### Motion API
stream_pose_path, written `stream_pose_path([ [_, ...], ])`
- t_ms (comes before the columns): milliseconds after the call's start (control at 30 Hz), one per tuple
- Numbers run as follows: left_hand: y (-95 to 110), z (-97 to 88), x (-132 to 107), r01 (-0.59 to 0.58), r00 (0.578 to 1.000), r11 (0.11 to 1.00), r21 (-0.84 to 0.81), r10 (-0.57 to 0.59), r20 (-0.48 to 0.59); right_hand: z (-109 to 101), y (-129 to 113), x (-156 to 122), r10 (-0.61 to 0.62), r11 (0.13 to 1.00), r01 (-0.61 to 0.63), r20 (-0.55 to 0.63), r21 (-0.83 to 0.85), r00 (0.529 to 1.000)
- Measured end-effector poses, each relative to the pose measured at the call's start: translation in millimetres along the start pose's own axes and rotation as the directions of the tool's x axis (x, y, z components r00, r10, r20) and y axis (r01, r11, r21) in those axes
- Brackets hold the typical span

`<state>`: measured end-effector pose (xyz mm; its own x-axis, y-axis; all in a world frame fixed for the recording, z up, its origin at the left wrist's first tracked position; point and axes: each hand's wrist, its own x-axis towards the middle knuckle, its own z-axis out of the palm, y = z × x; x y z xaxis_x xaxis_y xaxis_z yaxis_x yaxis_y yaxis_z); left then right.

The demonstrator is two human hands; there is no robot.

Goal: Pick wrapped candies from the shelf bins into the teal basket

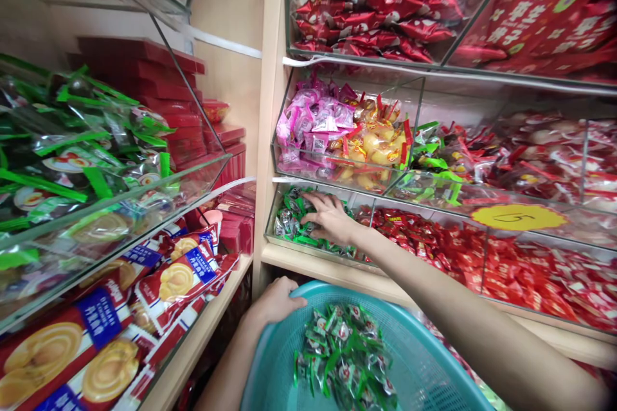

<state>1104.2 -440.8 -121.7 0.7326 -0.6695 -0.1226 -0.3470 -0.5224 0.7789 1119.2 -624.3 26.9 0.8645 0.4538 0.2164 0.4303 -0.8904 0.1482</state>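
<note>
Red shiny packets (424,244), right; green-and-clear packets (344,347), axes mixed, in teal plastic basket (429,356), near; left hand (278,300), grip holding its rim; right hand (332,217), far, grip wide.

Plastic basket (424,363), glossy wrappers (343,353), smooth wood shelf (311,264)

Left hand (276,300) holding teal basket (421,350) (green packets (342,347) inside), right hand (335,218) open, fingers (313,198) in clear bin (299,242)

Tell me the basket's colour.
The basket is teal; it shows best in the head view.
</note>
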Motion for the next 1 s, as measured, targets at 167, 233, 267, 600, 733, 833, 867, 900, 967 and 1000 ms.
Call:
stream_pose_path([
  [167, 3.5, -0.4, -0.3, 0.007, 1.000, 1.000, 0.000, -0.007, 0.006, 4.9, 9.1, -5.9, 0.106, 0.994, -0.102, -0.093, 0.048, 0.990],
  [233, 4.4, -0.7, -0.5, 0.004, 1.000, 1.000, 0.010, -0.004, 0.004, 6.2, 9.4, -6.2, 0.101, 0.994, -0.096, -0.108, 0.049, 0.989],
  [267, 4.4, -0.7, -0.5, 0.002, 1.000, 1.000, 0.016, -0.002, 0.000, 6.5, 9.5, -6.1, 0.103, 0.994, -0.097, -0.112, 0.052, 0.988],
  [600, 1.4, -0.5, 0.7, -0.003, 1.000, 0.999, 0.035, 0.003, -0.003, 5.9, 13.3, -8.4, 0.123, 0.989, -0.114, -0.098, 0.091, 0.988],
  [733, 2.4, -1.1, 0.2, -0.005, 1.000, 0.999, 0.032, 0.006, -0.013, 6.3, 9.9, -13.3, 0.118, 0.989, -0.110, -0.093, 0.095, 0.989],
  [833, 2.7, -1.1, 0.0, 0.005, 1.000, 0.999, 0.031, -0.004, -0.005, 4.2, 2.1, -19.5, 0.097, 0.987, -0.085, -0.084, 0.133, 0.992],
  [867, 2.7, -1.0, 0.1, 0.006, 1.000, 1.000, 0.030, -0.006, -0.001, 2.7, -0.6, -21.2, 0.086, 0.985, -0.071, -0.089, 0.160, 0.992],
  [900, 2.7, -0.9, 0.2, 0.005, 1.000, 1.000, 0.026, -0.005, 0.001, 1.0, -2.9, -22.2, 0.080, 0.979, -0.059, -0.103, 0.196, 0.991],
  [967, 2.4, -0.5, 0.5, -0.002, 1.000, 1.000, 0.022, 0.002, -0.002, -3.3, -5.4, -21.3, 0.103, 0.959, -0.056, -0.160, 0.277, 0.982],
  [1000, 2.2, -0.2, 0.7, -0.003, 1.000, 1.000, 0.022, 0.003, -0.002, -5.5, -5.6, -19.0, 0.134, 0.949, -0.067, -0.199, 0.308, 0.971],
])
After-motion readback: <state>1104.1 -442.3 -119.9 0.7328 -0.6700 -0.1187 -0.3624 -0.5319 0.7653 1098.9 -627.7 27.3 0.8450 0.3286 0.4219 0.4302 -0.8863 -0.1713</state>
